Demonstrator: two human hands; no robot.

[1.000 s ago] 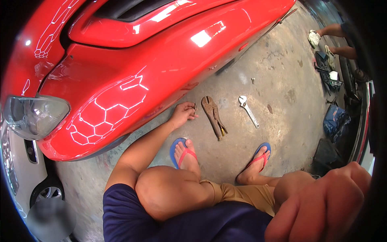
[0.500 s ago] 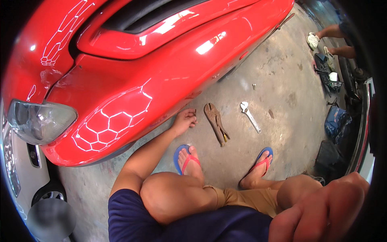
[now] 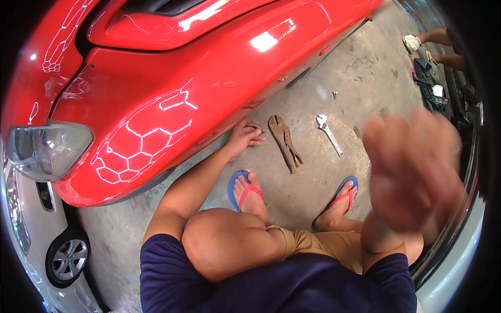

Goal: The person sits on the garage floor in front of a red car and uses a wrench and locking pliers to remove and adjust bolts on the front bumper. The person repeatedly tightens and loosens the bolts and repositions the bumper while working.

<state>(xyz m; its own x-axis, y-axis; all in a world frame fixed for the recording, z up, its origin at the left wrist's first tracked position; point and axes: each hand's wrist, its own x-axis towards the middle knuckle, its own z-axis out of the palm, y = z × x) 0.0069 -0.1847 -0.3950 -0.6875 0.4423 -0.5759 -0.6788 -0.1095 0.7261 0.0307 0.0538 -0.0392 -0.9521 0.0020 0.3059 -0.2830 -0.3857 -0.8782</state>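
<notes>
Your left hand [image 3: 245,137] pinches a small piece [image 3: 254,125] just left of pliers [image 3: 282,138] pointing away from you; your right hand [image 3: 415,169] blurs, grip unclear.

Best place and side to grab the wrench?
Probably mid-handle on the wrench, pinched across its width, from above and the right: the handle is slim and straight, it lies flat on the floor, and the pliers sit to its left.
</notes>
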